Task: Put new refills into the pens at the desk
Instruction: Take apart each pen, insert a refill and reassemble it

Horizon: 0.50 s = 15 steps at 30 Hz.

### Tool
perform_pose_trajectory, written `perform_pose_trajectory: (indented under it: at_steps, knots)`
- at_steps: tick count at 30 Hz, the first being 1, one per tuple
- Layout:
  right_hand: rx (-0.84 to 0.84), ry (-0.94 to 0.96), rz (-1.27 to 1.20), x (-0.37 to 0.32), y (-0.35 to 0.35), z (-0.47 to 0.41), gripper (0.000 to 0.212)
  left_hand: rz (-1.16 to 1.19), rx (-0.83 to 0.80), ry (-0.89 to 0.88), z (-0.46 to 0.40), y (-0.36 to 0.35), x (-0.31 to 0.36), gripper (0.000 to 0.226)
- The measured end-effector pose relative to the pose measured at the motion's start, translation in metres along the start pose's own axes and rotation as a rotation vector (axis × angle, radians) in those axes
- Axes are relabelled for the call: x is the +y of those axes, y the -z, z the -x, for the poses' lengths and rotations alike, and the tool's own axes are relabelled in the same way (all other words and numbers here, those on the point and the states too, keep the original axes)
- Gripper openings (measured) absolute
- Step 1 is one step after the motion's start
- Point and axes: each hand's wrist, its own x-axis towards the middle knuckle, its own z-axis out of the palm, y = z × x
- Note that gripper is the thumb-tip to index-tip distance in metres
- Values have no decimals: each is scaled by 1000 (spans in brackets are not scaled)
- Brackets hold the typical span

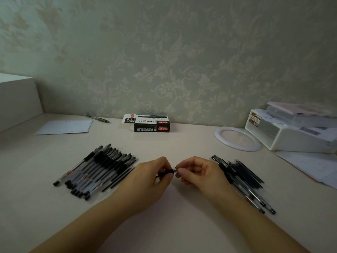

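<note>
My left hand (pixel 151 178) grips a black-gripped pen (pixel 166 172) at the middle of the desk. My right hand (pixel 198 172) pinches the pen's tip end between thumb and fingers. Most of the pen's barrel is hidden under my left palm. A row of several clear pens with black caps (pixel 96 170) lies to the left of my hands. To the right lies a pile of dark refills and pens (pixel 244 178).
A black and white refill box (pixel 148 123) sits open near the wall. A sheet of paper (pixel 65 126) and a lone pen (pixel 99 119) lie at back left. A white ring (pixel 218 137), a white organiser (pixel 295 141) and loose papers (pixel 313 168) fill the right.
</note>
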Motion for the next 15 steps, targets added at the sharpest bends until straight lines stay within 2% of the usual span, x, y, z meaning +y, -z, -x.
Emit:
perform_pose_trajectory:
  at_steps: [9,15]
  knots:
    - [-28,0,34,2,4,-1,4,-29,-23,-59,-1,-1,1,16]
    - [2,-10,61,3,3,-2,10,-10,-54,-34,-1,-3,1,20]
